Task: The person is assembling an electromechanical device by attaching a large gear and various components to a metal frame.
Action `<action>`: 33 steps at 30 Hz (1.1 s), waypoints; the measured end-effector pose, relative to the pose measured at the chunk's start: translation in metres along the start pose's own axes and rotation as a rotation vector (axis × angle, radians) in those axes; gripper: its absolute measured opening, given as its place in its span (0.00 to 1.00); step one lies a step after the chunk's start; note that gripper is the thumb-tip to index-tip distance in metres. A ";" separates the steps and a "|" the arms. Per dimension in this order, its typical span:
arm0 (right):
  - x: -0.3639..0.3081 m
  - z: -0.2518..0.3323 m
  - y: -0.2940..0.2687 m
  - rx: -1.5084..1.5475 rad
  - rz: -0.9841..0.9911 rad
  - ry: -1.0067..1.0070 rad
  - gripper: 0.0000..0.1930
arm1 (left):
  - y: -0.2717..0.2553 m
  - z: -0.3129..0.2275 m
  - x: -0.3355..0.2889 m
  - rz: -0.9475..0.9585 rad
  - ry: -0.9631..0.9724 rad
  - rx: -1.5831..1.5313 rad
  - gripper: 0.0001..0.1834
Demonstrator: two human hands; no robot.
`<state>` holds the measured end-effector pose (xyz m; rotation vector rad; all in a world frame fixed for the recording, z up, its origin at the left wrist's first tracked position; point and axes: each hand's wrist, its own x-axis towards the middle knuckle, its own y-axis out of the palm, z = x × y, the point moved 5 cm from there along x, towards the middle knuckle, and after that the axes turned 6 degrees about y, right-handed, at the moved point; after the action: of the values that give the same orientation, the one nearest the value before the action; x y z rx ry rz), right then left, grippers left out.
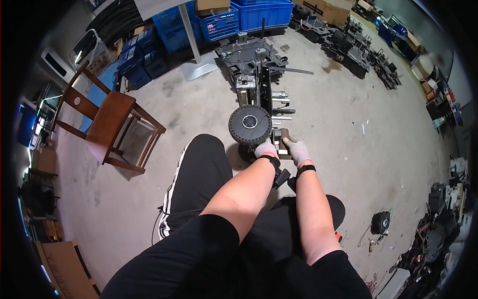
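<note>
A wheeled machine frame (259, 84) of dark and silver metal lies on the floor before me. At its near end is a black wheel (241, 130) with a knobbly tread and a pale hub ring. My left hand (266, 148), in a pale glove, is closed just below the wheel's right edge; its fingertips and whatever they hold are hidden. Beside it, my right hand (298, 151), gloved too, grips a brownish rounded piece (284, 135) at the frame's near right end. Several silver rods (281, 94) stick out to the right of the frame.
At the left stands a brown wooden chair (112, 117). Blue crates (261, 17) and a metal post base (200, 69) are beyond the frame. More dark machine parts (348, 55) lie far right. A small black round part (381, 222) with wires rests at right, near a parts heap (433, 239).
</note>
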<state>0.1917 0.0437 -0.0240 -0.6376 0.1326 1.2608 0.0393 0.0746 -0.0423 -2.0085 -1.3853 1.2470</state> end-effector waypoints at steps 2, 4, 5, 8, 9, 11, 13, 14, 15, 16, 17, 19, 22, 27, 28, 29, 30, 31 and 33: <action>-0.001 -0.001 0.003 0.106 0.063 0.036 0.27 | 0.002 -0.001 0.005 0.007 0.053 0.105 0.32; 0.002 -0.003 0.003 0.099 0.080 0.030 0.28 | 0.011 0.002 0.010 -0.015 0.080 0.076 0.34; 0.004 -0.004 0.003 0.090 0.095 0.019 0.29 | 0.012 0.003 0.012 -0.104 0.132 0.138 0.35; 0.010 -0.006 0.001 -0.066 0.018 -0.038 0.29 | 0.016 0.004 0.015 -0.310 0.258 0.310 0.35; 0.011 -0.004 0.001 -0.111 0.002 -0.073 0.30 | 0.013 0.004 0.013 -0.389 0.259 0.284 0.35; 0.012 -0.003 0.001 -0.106 -0.010 -0.083 0.29 | 0.008 0.003 0.013 -0.317 0.222 0.292 0.36; 0.010 0.000 -0.002 -0.158 -0.047 -0.089 0.29 | 0.002 -0.004 0.006 -0.137 0.139 0.330 0.30; 0.010 0.000 0.000 -0.151 0.014 -0.039 0.30 | -0.002 -0.009 0.000 -0.060 0.107 0.376 0.27; 0.009 0.000 0.000 -0.147 0.057 -0.003 0.30 | -0.006 -0.011 -0.004 0.099 0.112 0.438 0.24; 0.008 0.003 -0.001 -0.191 0.053 -0.018 0.31 | -0.009 -0.016 -0.007 0.234 0.139 0.525 0.21; 0.006 0.007 -0.002 -0.254 0.001 -0.090 0.29 | -0.014 -0.020 -0.014 0.191 0.159 0.490 0.20; 0.004 0.012 -0.003 -0.279 -0.042 -0.121 0.26 | -0.024 -0.020 -0.024 0.039 0.177 0.366 0.19; 0.003 0.014 -0.003 -0.199 -0.034 -0.057 0.26 | -0.031 -0.016 -0.030 -0.270 0.263 0.141 0.27; -0.002 0.016 0.002 -0.085 0.034 -0.010 0.22 | 0.006 0.004 0.007 0.049 0.127 0.320 0.36; -0.003 0.016 0.000 -0.104 -0.004 -0.009 0.21 | 0.004 0.004 0.011 -0.135 0.181 0.279 0.30; -0.004 0.015 0.000 -0.057 0.003 0.000 0.21 | 0.007 0.007 0.017 -0.153 0.184 0.229 0.26; -0.005 0.015 0.001 -0.053 0.006 -0.020 0.21 | 0.009 0.010 0.022 -0.140 0.148 0.291 0.23; -0.005 0.014 0.002 -0.022 0.043 -0.030 0.22 | 0.009 0.011 0.025 -0.142 0.131 0.297 0.20; -0.004 0.011 0.003 0.037 0.074 -0.020 0.24 | 0.008 0.011 0.022 -0.081 0.118 0.296 0.18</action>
<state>0.1851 0.0468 -0.0145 -0.5920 0.1638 1.3328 0.0372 0.0895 -0.0636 -1.7760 -1.1408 1.1984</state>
